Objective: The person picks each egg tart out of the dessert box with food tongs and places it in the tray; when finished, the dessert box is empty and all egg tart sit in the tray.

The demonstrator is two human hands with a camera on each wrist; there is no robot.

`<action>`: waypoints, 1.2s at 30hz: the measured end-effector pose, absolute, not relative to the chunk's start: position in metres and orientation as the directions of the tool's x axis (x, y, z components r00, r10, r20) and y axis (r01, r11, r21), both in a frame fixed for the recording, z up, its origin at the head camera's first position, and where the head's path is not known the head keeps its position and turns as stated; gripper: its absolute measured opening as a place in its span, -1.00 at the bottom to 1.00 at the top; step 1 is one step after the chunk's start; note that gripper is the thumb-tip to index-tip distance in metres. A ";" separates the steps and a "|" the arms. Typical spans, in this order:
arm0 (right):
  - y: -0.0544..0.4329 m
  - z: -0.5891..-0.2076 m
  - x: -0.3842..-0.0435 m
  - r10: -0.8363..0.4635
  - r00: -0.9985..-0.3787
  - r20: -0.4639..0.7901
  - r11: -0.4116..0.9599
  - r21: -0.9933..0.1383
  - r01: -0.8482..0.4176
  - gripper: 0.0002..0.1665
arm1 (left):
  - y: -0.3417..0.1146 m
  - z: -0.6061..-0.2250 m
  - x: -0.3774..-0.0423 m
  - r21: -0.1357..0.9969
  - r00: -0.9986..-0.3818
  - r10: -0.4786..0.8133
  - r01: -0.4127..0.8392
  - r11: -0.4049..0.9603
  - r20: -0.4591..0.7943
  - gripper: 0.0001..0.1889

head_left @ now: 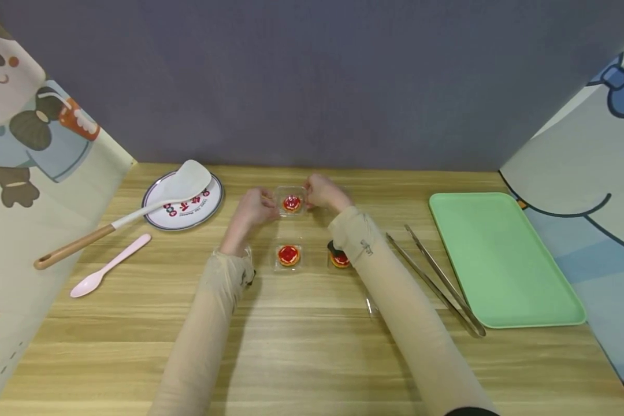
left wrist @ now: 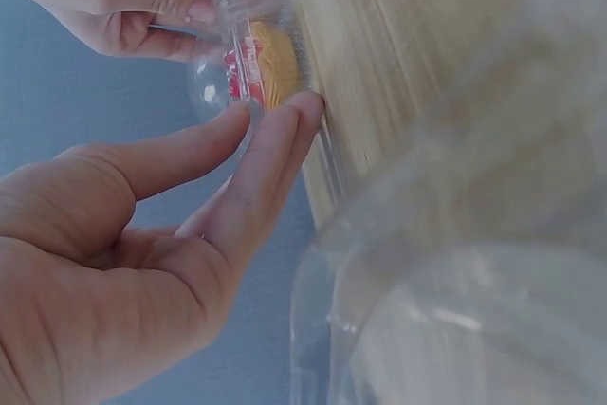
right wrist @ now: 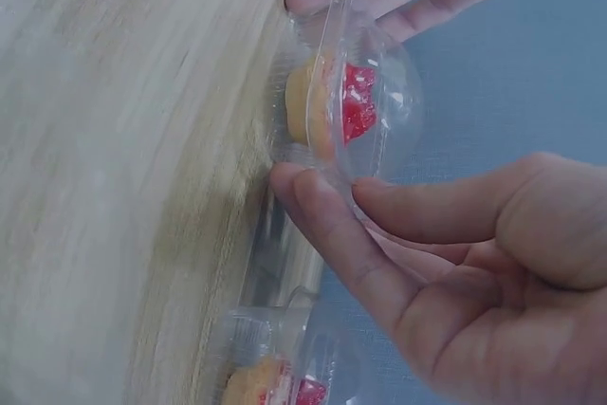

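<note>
A small tart (head_left: pixel 292 203) with a red, jelly-like top sits inside a clear plastic box (right wrist: pixel 391 64) with a domed lid, near the back wall. My left hand (head_left: pixel 257 207) pinches one side of the box's rim between thumb and fingers, as the left wrist view (left wrist: pixel 161 234) shows. On the opposite side my right hand (head_left: pixel 326 193) pinches the rim too, with the thumb above and fingers below. Closer to me lies a second tart (head_left: pixel 288 255) in clear plastic. A third tart (head_left: pixel 339 258) is partly hidden by the right sleeve and a dark piece at the wrist.
At left, a white spatula (head_left: pixel 189 179) with a wooden handle lies across a patterned plate (head_left: pixel 208 211), with a pink spoon (head_left: pixel 111 266) below. Metal tongs (head_left: pixel 437 280) and a green tray (head_left: pixel 504 260) are at right. A clear plastic piece (head_left: pixel 371 306) shows beside the right sleeve.
</note>
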State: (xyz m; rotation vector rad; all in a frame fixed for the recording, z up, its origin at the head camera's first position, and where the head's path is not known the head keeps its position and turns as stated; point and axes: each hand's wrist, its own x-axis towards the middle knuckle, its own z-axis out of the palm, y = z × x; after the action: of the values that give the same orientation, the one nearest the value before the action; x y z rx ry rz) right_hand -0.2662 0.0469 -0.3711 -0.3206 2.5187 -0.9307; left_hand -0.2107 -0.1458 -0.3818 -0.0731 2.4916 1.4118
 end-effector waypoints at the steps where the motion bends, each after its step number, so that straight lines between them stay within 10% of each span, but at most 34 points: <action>1: 0.047 -0.372 -0.268 -0.362 -0.877 -0.316 0.757 -0.649 -0.079 -0.46 | -0.146 -0.382 -0.211 0.839 -0.960 0.093 -0.183 0.513 -0.266 -0.47; 36: 0.047 -0.368 -0.259 -0.333 -0.889 -0.315 0.734 -0.679 -0.034 -0.58 | -0.146 -0.386 -0.216 0.894 -0.947 0.095 -0.253 0.370 -0.307 -0.40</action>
State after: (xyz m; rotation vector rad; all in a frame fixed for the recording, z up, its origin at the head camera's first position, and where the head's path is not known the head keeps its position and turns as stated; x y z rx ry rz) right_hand -0.2594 0.0471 -0.3685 -0.2811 2.5166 -0.9732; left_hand -0.2157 -0.1461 -0.3859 -0.1393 2.3284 1.6010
